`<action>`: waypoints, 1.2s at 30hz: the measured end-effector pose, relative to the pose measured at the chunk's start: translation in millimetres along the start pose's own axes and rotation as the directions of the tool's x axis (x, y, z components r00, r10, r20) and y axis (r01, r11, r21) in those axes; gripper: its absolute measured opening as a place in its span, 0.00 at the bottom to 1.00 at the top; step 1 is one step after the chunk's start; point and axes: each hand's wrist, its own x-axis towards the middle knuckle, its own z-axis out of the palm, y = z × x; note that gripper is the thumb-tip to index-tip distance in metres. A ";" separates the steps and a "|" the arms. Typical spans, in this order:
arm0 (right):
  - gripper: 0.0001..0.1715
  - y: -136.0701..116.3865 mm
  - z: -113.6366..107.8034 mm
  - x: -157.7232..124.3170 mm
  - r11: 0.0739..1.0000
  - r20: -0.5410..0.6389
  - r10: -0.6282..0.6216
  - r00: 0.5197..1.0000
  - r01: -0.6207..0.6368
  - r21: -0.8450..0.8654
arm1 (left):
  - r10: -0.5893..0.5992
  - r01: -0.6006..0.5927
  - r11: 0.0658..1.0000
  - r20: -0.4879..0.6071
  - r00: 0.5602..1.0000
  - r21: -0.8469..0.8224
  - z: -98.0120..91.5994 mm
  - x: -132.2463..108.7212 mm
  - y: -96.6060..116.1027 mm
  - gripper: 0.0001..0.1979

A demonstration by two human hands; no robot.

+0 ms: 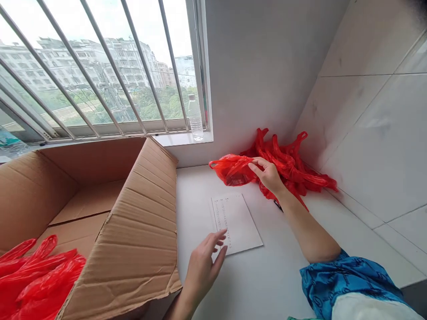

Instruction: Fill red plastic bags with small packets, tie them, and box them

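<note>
My right hand (267, 174) pinches the edge of a thin red plastic bag (233, 168) at the left end of a crumpled heap. The rest of the red bags (293, 160) lie bunched against the wall behind and to the right of that hand. My left hand (206, 260) hovers low over the white surface with its fingers apart and holds nothing. Its fingertips overlap the lower left of a white paper sheet (242, 218) with printed columns. A dark pen-like item (277, 205) shows partly beside my right forearm.
At the left stands an open cardboard box (140, 231) with red plastic bags (40, 280) inside. A clear bottle (195, 118) is upright on the windowsill by the barred window. Another clear bottle (11, 142) shows at the left edge. Tiled wall (376, 129) bounds the right side.
</note>
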 end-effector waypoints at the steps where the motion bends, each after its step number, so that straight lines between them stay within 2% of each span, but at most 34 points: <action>1: 0.17 -1.6 1.6 -12.6 0.999 0.078 0.005 0.997 -0.008 0.039 | -0.026 0.025 0.999 -0.043 0.999 -0.032 3.0 0.9 -0.9 0.19; 2: 0.17 -2.2 2.4 -24.9 0.999 0.185 0.008 0.983 -0.016 0.042 | -0.049 0.045 0.998 -0.093 0.994 -0.052 5.0 1.6 -2.4 0.22; 4: 0.16 -1.5 1.8 -47.8 1.000 0.392 0.014 0.920 -0.005 -0.025 | -0.079 0.072 0.996 -0.195 0.978 -0.044 6.2 2.0 -6.6 0.26; 6: 0.15 -0.9 -0.5 -67.1 0.992 0.473 0.033 0.881 0.028 -0.123 | -0.090 0.096 0.995 -0.278 0.956 0.008 5.6 2.4 -9.3 0.28; 7: 0.15 -1.5 -1.2 -75.3 0.986 0.446 0.040 0.894 0.036 -0.162 | -0.092 0.111 0.993 -0.301 0.949 0.047 5.2 3.4 -9.0 0.29; 10: 0.13 -7.4 3.9 -94.3 0.974 0.220 -0.018 0.975 0.067 -0.215 | -0.048 0.126 0.968 -0.333 0.942 0.218 5.6 12.3 -0.2 0.31; 12: 0.11 -11.5 15.1 -104.1 0.960 0.124 -0.118 0.985 0.145 -0.240 | 0.043 0.083 0.932 -0.336 0.941 0.352 8.8 24.2 8.7 0.29; 13: 0.10 -12.2 22.6 -108.6 0.946 0.125 -0.168 0.978 0.196 -0.260 | 0.096 0.053 0.910 -0.333 0.938 0.411 11.6 31.5 12.2 0.28; 14: 0.12 -11.6 30.7 -113.0 0.928 0.160 -0.206 0.965 0.244 -0.281 | 0.140 0.026 0.887 -0.324 0.935 0.460 15.2 39.1 14.1 0.27; 16: 0.22 -6.0 46.7 -121.9 0.894 0.280 -0.224 0.934 0.311 -0.323 | 0.174 0.008 0.851 -0.297 0.939 0.525 24.2 53.6 11.5 0.25; 18: 0.32 3.9 59.1 -130.8 0.872 0.379 -0.179 0.908 0.325 -0.367 | 0.138 0.032 0.832 -0.262 0.955 0.554 33.4 64.3 0.6 0.25; 20: 0.36 14.5 66.0 -138.6 0.875 0.433 -0.111 0.895 0.295 -0.385 | 0.058 0.079 0.829 -0.226 0.972 0.553 40.3 69.4 -14.4 0.25; 23: 0.39 25.2 68.3 -145.5 0.897 0.490 -0.031 0.871 0.241 -0.371 | -0.038 0.131 0.835 -0.181 0.983 0.535 44.0 68.3 -32.3 0.26; 25: 0.40 27.8 67.5 -146.4 0.902 0.525 0.004 0.851 0.224 -0.369 | -0.060 0.142 0.834 -0.169 0.984 0.534 43.6 65.6 -37.2 0.26; 36: 0.43 23.8 64.9 -144.7 0.885 0.624 0.087 0.776 0.228 -0.406 | -0.089 0.158 0.826 -0.151 0.984 0.542 44.9 60.0 -38.5 0.28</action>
